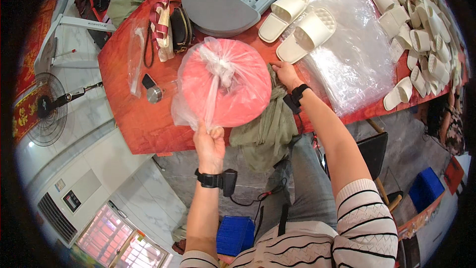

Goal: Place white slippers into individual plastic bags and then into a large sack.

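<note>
A round pink thing, wrapped in a clear plastic bag (225, 99), sits near the table's front edge; the bag is knotted on top, and what the pink thing is I cannot tell. My left hand (209, 145) is closed on the bag's gathered end at its near side. On the far right of the bag, my right hand (286, 74) pinches the upper edge of a thin olive-green cloth (263, 136). This cloth lies against the bag's right side and hangs over the table edge. Just beyond my right hand lie two cream slippers (308, 35).
Clear plastic sheets (342, 69) cover the table (144, 134) at right, with a heap of cream slippers (421, 34) past them. A grey-blue plastic object (223, 7), a small black pouch (181, 29) and a metal-capped item (153, 93) lie beyond and left. A fan (47, 106) stands left.
</note>
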`<control>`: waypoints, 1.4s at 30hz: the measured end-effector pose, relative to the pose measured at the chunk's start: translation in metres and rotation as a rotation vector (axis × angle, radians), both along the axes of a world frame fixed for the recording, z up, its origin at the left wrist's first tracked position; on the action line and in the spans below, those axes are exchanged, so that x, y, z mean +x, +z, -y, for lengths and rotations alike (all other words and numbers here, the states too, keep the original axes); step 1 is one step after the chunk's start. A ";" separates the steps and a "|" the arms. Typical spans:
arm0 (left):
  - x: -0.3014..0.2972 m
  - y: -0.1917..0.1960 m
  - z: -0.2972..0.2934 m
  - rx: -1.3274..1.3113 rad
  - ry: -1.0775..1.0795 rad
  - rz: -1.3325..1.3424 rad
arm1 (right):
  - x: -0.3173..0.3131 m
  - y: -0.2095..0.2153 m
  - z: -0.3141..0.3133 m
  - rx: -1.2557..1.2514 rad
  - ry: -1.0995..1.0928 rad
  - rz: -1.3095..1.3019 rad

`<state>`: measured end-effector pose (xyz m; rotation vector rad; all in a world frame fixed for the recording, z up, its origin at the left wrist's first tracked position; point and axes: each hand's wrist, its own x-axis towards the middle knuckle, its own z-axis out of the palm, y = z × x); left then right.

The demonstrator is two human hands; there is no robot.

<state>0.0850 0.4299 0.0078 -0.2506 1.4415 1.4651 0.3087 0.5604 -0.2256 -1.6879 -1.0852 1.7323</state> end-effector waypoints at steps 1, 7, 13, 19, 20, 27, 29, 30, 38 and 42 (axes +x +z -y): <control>0.007 -0.003 0.008 -0.009 0.033 0.037 | 0.002 0.000 -0.004 -0.004 0.002 -0.001; 0.042 -0.066 0.076 -0.145 0.116 0.235 | 0.020 0.008 -0.009 0.182 0.253 0.119; 0.067 -0.083 0.083 -0.052 -0.079 0.274 | 0.062 0.111 0.006 0.303 1.119 0.660; 0.048 -0.087 0.109 0.079 -0.520 0.295 | 0.080 0.156 0.063 0.720 1.037 1.138; 0.040 -0.092 0.124 0.002 -0.719 0.215 | 0.067 0.172 0.074 0.792 0.876 1.071; 0.009 -0.182 0.206 -0.657 -0.557 -0.190 | -0.027 0.176 0.202 0.460 0.801 0.247; 0.003 -0.198 0.208 -0.689 -0.374 -0.249 | -0.047 0.148 0.217 0.455 0.759 0.270; -0.006 -0.207 0.215 -0.626 -0.491 -0.284 | -0.057 0.132 0.227 0.432 0.704 0.283; -0.012 -0.209 0.206 -0.516 -0.498 -0.236 | -0.069 0.088 0.218 0.395 0.325 0.153; -0.011 -0.159 0.157 -0.327 -0.415 -0.214 | -0.045 0.093 0.205 0.338 0.196 0.022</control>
